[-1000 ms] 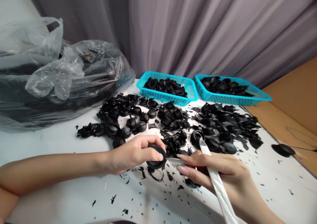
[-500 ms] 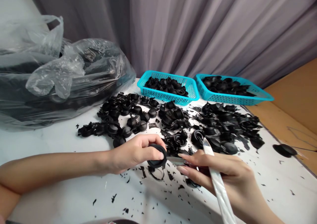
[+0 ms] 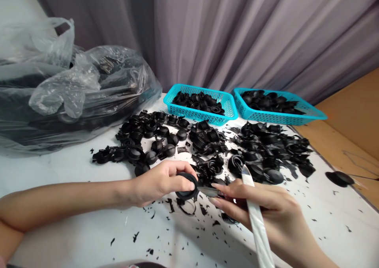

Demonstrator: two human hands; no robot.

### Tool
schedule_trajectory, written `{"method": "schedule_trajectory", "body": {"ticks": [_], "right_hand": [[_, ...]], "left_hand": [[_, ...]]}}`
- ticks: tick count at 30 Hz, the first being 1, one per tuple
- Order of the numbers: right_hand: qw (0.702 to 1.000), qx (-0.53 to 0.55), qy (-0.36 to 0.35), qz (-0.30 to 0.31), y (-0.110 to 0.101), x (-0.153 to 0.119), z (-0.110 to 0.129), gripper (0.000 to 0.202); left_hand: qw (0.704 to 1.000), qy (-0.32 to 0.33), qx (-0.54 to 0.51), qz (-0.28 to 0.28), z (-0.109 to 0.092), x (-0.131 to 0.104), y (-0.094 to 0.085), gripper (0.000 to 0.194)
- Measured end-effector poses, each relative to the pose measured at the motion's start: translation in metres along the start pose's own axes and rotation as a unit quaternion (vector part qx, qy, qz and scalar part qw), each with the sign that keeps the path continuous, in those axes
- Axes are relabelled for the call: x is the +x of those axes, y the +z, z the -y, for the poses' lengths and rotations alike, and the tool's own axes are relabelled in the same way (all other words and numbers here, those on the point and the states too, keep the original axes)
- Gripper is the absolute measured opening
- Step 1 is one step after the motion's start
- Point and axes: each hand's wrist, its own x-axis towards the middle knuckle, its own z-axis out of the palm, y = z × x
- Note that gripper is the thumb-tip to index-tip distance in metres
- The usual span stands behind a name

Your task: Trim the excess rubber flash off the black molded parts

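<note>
My left hand [image 3: 168, 183] pinches a round black rubber part [image 3: 186, 186] between thumb and fingers. From the right, my right hand [image 3: 263, 208] holds a thin metal blade [image 3: 209, 191], its tip touching the edge of the round part. A long tool wrapped in white [image 3: 259, 224] lies across the same hand between thumb and fingers, its pointed metal end upward. Behind both hands many ribbed black parts [image 3: 207, 137] lie heaped on the white table [image 3: 89, 228], with small black scraps scattered below them.
Two blue baskets [image 3: 201, 116] [image 3: 275, 118] of black parts stand at the back, before a grey curtain [image 3: 207, 31]. A large clear plastic bag [image 3: 97, 102] full of dark items fills the left. One black part [image 3: 339, 178] lies near the right table edge.
The blade in my right hand has shifted slightly left against the rim of the round part. My left hand keeps its hold, and a small strip now shows at the part's lower right edge.
</note>
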Motion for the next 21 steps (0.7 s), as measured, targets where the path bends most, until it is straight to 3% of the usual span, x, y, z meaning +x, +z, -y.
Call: {"method": "schedule_trajectory", "body": {"ticks": [10, 21], "right_hand": [[1.0, -0.019, 0.002, 0.001, -0.002, 0.001, 0.004, 0.011], [0.997, -0.015, 0.032, 0.064, -0.002, -0.006, -0.007, 0.013]], "left_hand": [[1.0, -0.014, 0.007, -0.008, 0.002, 0.004, 0.0, 0.017], [0.998, -0.029, 0.045, -0.014, 0.004, 0.007, -0.001, 0.016]]}}
